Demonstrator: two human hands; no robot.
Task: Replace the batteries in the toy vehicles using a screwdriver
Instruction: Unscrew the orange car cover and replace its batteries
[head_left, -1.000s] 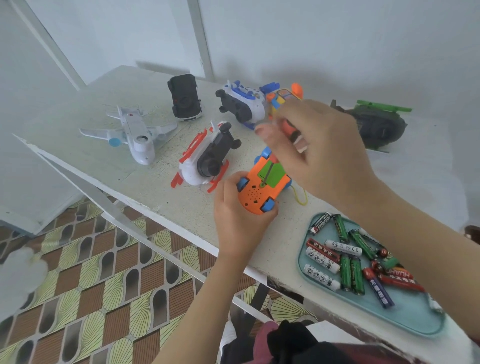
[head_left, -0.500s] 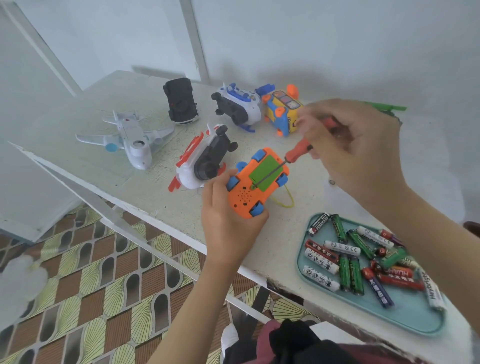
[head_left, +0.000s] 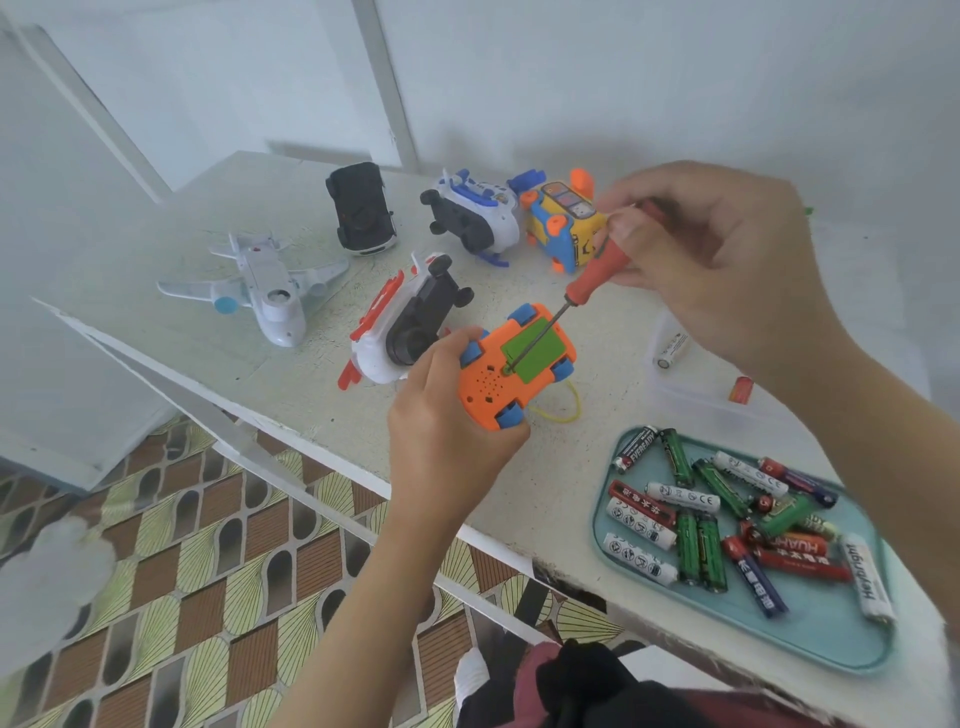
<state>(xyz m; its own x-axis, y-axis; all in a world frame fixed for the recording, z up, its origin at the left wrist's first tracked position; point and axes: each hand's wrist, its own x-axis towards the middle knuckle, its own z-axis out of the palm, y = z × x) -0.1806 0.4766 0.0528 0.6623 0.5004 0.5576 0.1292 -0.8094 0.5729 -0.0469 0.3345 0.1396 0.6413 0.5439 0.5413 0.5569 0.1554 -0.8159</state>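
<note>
Fingers (head_left: 631, 227) of the right hand (head_left: 727, 260) pinch the red handle of the screwdriver (head_left: 592, 278), upper right of centre. The left hand (head_left: 447, 431) wraps round the orange toy car (head_left: 488, 384), belly up, at frame centre by the near edge of the table (head_left: 291, 395); cannot tell whether it rests on the table or is lifted.

The shaft slants down-left from the handle and crosses the green battery cover (head_left: 540, 358). Its tip sits at the screw hole (head_left: 506, 370) at the cover's lower-left end. The work point therefore lies down-left of the right fingers, along the tool's long axis. The left hand is nearer and steadies the car.

Likely next: twist about that axis, tip kept seated.

Teal tray (head_left: 841, 649) of loose batteries (head_left: 691, 540), lower right.
</note>
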